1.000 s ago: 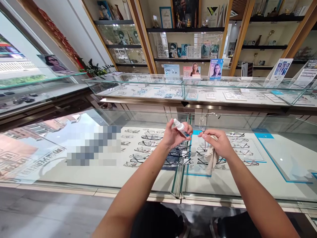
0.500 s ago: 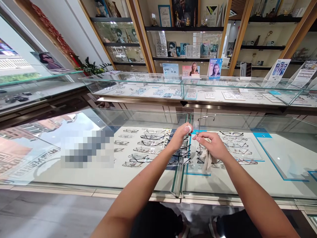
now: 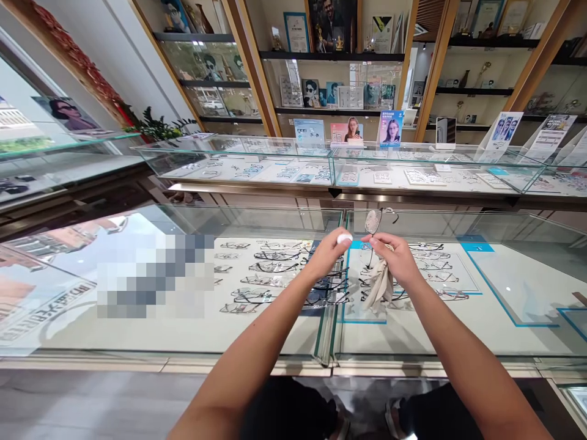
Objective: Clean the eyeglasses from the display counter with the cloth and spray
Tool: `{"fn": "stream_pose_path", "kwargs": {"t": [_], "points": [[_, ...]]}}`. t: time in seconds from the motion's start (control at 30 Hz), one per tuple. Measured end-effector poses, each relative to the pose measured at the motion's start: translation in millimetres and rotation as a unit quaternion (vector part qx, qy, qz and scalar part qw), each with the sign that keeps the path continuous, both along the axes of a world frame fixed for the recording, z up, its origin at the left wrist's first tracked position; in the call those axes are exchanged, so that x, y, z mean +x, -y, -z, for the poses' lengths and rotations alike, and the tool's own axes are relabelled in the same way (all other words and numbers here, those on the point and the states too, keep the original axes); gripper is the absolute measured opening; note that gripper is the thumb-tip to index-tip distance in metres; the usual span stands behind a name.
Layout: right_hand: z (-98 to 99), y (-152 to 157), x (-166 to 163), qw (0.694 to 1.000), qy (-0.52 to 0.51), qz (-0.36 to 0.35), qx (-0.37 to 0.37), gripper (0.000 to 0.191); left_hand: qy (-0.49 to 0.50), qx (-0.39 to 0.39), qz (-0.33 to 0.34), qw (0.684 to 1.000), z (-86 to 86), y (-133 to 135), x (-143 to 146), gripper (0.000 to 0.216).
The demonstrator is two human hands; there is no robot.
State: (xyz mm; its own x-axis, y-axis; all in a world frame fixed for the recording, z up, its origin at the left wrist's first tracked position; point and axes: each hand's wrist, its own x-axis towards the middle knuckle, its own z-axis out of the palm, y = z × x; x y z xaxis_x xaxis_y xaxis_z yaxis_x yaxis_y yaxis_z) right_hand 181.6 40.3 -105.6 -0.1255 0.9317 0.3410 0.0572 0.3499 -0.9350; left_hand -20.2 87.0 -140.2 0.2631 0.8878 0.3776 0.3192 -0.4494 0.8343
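My left hand (image 3: 326,252) is closed around a small white spray bottle (image 3: 343,238), whose tip points toward the glasses. My right hand (image 3: 395,256) pinches a thin-framed pair of glasses (image 3: 375,221) held upright, with a beige cleaning cloth (image 3: 380,285) hanging from the same fingers. Both hands hover close together over the seam of the glass display counter (image 3: 284,342).
Rows of spectacle frames (image 3: 270,269) lie inside the counter under the glass. A second glass showcase (image 3: 321,168) stands behind it, with small advert cards (image 3: 391,128) on top. Wall shelves with pictures fill the back. A plant (image 3: 160,128) stands at the left.
The spray bottle has turned from tilted sideways to pointing at the lens, and the left hand has closed in on the glasses. The glasses have rotated in my right hand.
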Motion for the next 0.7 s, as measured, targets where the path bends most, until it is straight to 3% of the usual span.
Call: {"fn": "stream_pose_path", "kwargs": {"t": [0.13, 0.27, 0.53, 0.7], "points": [[0.4, -2.3, 3.4, 0.997, -0.058, 0.004, -0.051, 0.031, 0.009, -0.015, -0.135, 0.991, 5.5, -27.4, -23.7, 0.024], [2.8, -6.6, 6.6, 0.983, -0.126, -0.025, -0.131, 0.043, -0.022, -0.029, -0.240, 0.970, 8.6, -46.2, -45.3, 0.016], [4.1, -15.2, 8.1, 0.942, -0.272, -0.087, -0.173, 0.038, -0.149, -0.077, -0.271, 0.948, 11.8, -44.2, -57.8, 0.021], [4.1, -15.8, 8.1, 0.931, -0.300, -0.106, -0.177, 0.033, -0.221, -0.109, -0.304, 0.920, 14.4, -46.9, -62.8, 0.025]]}}
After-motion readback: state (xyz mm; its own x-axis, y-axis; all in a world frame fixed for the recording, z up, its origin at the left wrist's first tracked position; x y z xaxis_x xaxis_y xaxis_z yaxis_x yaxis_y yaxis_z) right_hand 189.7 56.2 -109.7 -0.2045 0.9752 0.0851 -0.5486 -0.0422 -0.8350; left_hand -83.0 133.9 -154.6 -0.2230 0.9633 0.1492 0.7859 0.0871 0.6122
